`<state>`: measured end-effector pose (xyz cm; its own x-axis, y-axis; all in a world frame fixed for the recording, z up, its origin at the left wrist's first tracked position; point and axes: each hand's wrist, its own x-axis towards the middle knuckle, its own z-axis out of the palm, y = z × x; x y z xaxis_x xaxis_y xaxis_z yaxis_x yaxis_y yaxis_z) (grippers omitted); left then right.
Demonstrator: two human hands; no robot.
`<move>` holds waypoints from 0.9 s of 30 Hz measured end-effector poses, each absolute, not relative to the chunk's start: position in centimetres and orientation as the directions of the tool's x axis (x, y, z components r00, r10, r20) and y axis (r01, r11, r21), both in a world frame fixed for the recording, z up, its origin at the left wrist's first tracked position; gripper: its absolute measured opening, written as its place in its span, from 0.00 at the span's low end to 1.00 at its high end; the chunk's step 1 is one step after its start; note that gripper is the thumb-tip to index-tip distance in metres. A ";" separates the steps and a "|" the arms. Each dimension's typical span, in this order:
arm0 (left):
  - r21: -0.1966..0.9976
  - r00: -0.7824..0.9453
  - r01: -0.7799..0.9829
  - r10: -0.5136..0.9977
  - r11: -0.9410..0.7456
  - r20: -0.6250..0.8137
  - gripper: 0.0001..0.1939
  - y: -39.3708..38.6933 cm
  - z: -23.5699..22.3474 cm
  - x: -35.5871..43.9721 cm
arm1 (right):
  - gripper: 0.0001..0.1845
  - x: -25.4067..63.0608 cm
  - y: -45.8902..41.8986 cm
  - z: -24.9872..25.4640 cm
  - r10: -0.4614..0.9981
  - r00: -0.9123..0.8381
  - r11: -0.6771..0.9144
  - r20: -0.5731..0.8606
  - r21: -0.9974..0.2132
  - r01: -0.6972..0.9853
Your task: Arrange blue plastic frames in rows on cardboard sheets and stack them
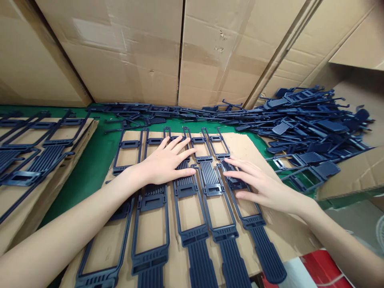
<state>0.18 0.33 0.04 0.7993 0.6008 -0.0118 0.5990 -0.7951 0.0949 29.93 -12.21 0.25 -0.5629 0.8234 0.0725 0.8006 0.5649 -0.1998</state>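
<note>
Dark blue plastic frames with ribbed paddle ends (pixel 202 260) lie in two rows on a flat cardboard sheet (pixel 246 148). My left hand (pixel 163 164) rests palm down over the middle of the rows, fingers spread, hiding parts of the pieces below. On the other side, my right hand (pixel 258 184) reaches in with its fingers extended over the upper end of the rightmost front frame (pixel 258 220). Neither hand grips anything. Whether the right fingertips press on the plastic or hover just above it, I cannot tell.
A tangled heap of similar blue pieces (pixel 312 120) sits at the right, trailing along the back of the green table (pixel 81 172). Another cardboard sheet (pixel 33 204) with frames lies at the left. Tall cardboard boxes (pixel 135 52) stand behind. Something red (pixel 322 266) shows at lower right.
</note>
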 end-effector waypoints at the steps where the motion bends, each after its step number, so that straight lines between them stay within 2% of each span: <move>1: 0.092 0.798 0.601 0.603 -0.794 -0.014 0.39 0.3 0.1 0.2 | 0.26 30.3 -12.1 0.7 0.827 -0.555 0.561 0.087 -0.191 0.806; 6: 0.080 0.799 0.601 0.601 -0.795 -0.027 0.39 0.3 0.1 0.2 | 0.22 35.8 -11.0 3.0 0.887 -0.388 0.410 0.250 -0.042 0.911; 9: 0.077 0.800 0.599 0.599 -0.797 -0.022 0.39 0.3 0.1 0.2 | 0.24 41.1 -10.4 2.4 0.969 -0.232 0.224 0.090 0.087 0.971; 12: 0.083 0.800 0.599 0.599 -0.797 -0.018 0.39 0.3 0.0 0.2 | 0.23 45.2 -10.3 0.2 0.983 -0.177 0.182 -0.046 0.144 0.973; 17: 0.101 0.807 0.587 0.590 -0.803 -0.007 0.39 0.4 0.0 0.2 | 0.27 47.2 -10.8 -3.0 0.987 -0.160 0.156 0.027 0.109 0.982; 22: 0.103 0.811 0.582 0.585 -0.807 0.002 0.39 0.4 0.0 0.2 | 0.27 47.4 -10.7 -2.5 0.972 -0.237 0.237 0.005 -0.009 0.972; 27: 0.098 0.804 0.593 0.595 -0.799 -0.011 0.39 0.3 0.1 0.2 | 0.22 47.7 -10.4 -1.2 0.966 -0.257 0.257 0.006 0.042 0.966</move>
<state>0.17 0.30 0.06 0.8038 0.5948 -0.0108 0.5929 -0.7994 0.0975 47.70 -10.38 -1.23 -0.2571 0.9664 0.0057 0.9656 0.2566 0.0418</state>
